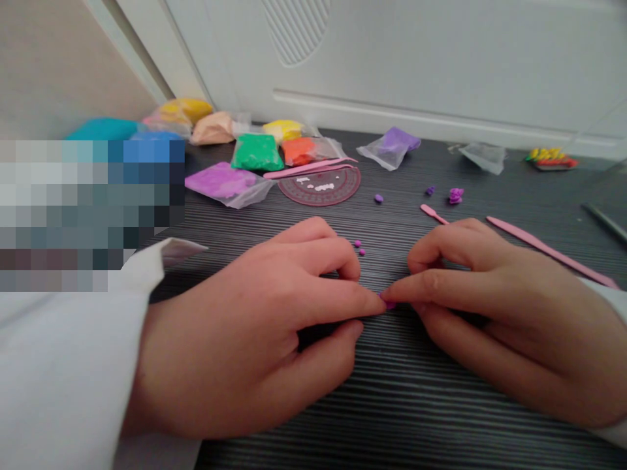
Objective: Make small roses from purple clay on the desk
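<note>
A tiny magenta clay piece [390, 304] lies on the dark ribbed tabletop, mostly covered by fingertips. My left hand [289, 313] presses its index fingertip on the clay's left side, thumb held apart and the other fingers curled. From the other side, my right hand [494, 307] touches the same piece with its index fingertip, its thumb tucked close below. Two small magenta clay balls [360, 247] sit just beyond my fingers. Farther back are a purple clay oval [379, 198], a small dark purple lump [430, 190] and a magenta curled clay piece [456, 195].
Pink modelling tools [543, 245] lie beside my right hand. Behind are a protractor [321, 189] with white bits, a green clay bag [257, 151], a magenta clay bag [223, 180], a purple clay bag [398, 141] and a yellow-topped clay figure [551, 158]. A white panel [441, 65] rises behind.
</note>
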